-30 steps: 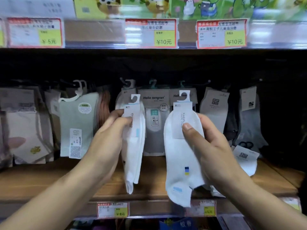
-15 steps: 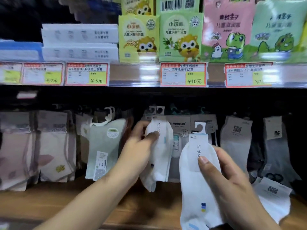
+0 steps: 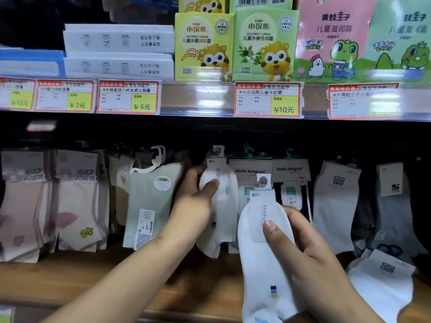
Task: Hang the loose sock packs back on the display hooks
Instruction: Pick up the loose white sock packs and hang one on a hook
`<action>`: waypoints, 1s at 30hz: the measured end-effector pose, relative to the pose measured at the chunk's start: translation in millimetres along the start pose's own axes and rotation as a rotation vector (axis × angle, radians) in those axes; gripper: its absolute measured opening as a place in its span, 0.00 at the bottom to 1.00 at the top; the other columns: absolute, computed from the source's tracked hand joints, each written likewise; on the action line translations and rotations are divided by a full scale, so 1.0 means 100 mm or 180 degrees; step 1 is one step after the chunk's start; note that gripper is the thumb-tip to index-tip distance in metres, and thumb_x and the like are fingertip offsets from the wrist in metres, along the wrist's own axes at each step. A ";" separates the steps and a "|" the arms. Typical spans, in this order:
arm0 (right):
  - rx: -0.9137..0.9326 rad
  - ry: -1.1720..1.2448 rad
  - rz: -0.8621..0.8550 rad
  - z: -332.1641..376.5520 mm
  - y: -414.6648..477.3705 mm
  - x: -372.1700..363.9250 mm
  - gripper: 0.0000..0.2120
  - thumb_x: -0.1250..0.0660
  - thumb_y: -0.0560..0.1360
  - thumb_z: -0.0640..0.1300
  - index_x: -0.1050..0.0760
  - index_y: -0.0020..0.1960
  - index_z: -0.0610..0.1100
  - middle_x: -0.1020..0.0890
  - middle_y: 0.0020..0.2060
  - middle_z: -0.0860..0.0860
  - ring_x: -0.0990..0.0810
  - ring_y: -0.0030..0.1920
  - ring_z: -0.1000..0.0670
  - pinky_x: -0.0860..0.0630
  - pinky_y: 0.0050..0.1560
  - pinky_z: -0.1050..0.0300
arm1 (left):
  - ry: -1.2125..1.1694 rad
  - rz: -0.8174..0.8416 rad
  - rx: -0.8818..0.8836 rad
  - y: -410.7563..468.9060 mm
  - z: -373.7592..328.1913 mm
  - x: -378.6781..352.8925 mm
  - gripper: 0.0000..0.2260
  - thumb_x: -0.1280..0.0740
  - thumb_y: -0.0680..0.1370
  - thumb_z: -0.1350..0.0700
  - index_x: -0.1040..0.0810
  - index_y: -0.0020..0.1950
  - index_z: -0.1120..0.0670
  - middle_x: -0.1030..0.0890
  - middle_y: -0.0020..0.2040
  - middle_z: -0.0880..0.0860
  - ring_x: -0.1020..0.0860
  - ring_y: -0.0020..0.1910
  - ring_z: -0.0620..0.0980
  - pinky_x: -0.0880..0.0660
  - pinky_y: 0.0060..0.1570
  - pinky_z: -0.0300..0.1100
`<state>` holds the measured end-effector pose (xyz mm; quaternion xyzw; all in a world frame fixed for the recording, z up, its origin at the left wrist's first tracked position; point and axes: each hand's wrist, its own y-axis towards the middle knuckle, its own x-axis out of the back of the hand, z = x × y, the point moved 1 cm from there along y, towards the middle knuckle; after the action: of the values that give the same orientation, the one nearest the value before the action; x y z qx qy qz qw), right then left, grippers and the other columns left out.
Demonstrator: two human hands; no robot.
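Left sock pack: your left hand (image 3: 193, 206) holds a white ankle-sock pack with a white paper band (image 3: 219, 201) raised to the hook row; its white plastic hanger tab (image 3: 218, 151) sits at hook height, though you cannot tell whether it is over a hook.
Left fingers: your thumb presses the front of the band and the other fingers curl behind the sock, pinching it.
Right sock pack: your right hand (image 3: 300, 248) holds a second white ankle-sock pack with a small blue and yellow mark (image 3: 263, 257), lower and nearer you, clear of the hooks.
Right fingers: your thumb lies on its paper band, fingers wrapped behind, gripping it.
Hook row: just behind both packs hang two grey sock packs with "Hello tongran" header cards (image 3: 270, 171); to the left, a pale green sock pack (image 3: 151, 201) and pink sock packs (image 3: 46, 201); to the right, light grey sock packs (image 3: 335, 206).
Wooden shelf (image 3: 70, 276): a loose white sock pack with a printed card (image 3: 382, 278) lies on it at right.
Upper shelf: yellow and red price tags (image 3: 128, 97) line its edge; green and pink children's cream boxes (image 3: 263, 45) stand above.
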<state>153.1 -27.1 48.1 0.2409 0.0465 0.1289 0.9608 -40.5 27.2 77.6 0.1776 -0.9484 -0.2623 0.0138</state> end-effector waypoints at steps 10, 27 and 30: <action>-0.0077 0.0034 0.0103 -0.10 0.01 0.02 0.11 0.33 0.73 0.54 0.18 0.53 0.62 0.11 0.50 0.52 0.12 0.50 0.50 0.17 0.43 0.59 | 0.0243 -0.0143 -0.0208 0.07 0.15 0.03 0.12 0.32 0.79 0.60 0.26 0.50 0.41 0.18 0.48 0.45 0.20 0.41 0.34 0.26 0.44 0.38; 0.0035 -0.0492 0.0053 -0.11 0.12 -0.12 0.13 0.37 0.83 0.45 0.22 0.56 0.64 0.12 0.52 0.58 0.14 0.54 0.56 0.20 0.55 0.53 | 0.0483 -0.0442 -0.0301 0.09 0.20 -0.03 0.12 0.31 0.79 0.60 0.28 0.49 0.41 0.18 0.46 0.44 0.19 0.45 0.40 0.24 0.40 0.34; 0.0087 -0.0576 -0.0034 -0.11 0.20 -0.17 0.16 0.39 0.84 0.44 0.23 0.55 0.66 0.13 0.52 0.61 0.15 0.54 0.56 0.21 0.57 0.51 | 0.0623 -0.0432 -0.0453 0.04 0.20 0.00 0.10 0.33 0.79 0.59 0.27 0.56 0.45 0.17 0.48 0.44 0.20 0.44 0.31 0.27 0.38 0.24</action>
<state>130.6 -9.8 48.2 0.2645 -0.0374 0.1009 0.9584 -43.9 40.0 62.2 0.2647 -0.9073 -0.3107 0.1011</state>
